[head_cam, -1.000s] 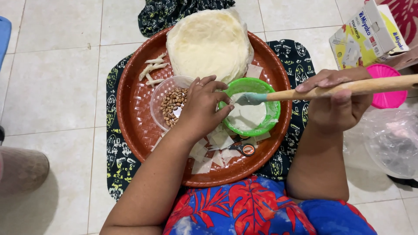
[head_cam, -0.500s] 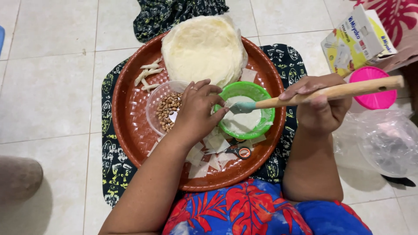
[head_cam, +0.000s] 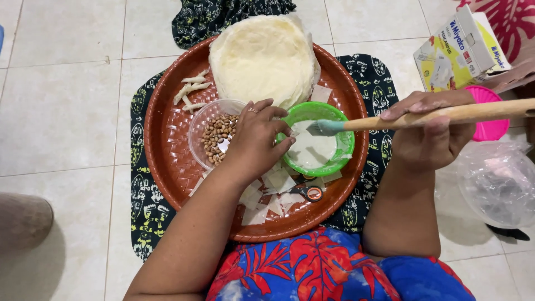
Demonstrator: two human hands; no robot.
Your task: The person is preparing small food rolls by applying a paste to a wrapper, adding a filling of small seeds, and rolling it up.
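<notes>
I'm dipping the brush [head_cam: 326, 127] in the bowl [head_cam: 316, 146].
Right hand [head_cam: 429, 134] gripping it, lowered since earlier; left hand [head_cam: 257, 139] pinching a wrapper.

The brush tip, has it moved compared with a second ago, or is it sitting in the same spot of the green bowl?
Barely, if at all. The brush tip sits over the green bowl, near its upper middle as before, held by the right hand.

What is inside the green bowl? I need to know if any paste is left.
The green bowl holds a white paste, with the brush tip over it. The left hand covers its near rim.
</notes>
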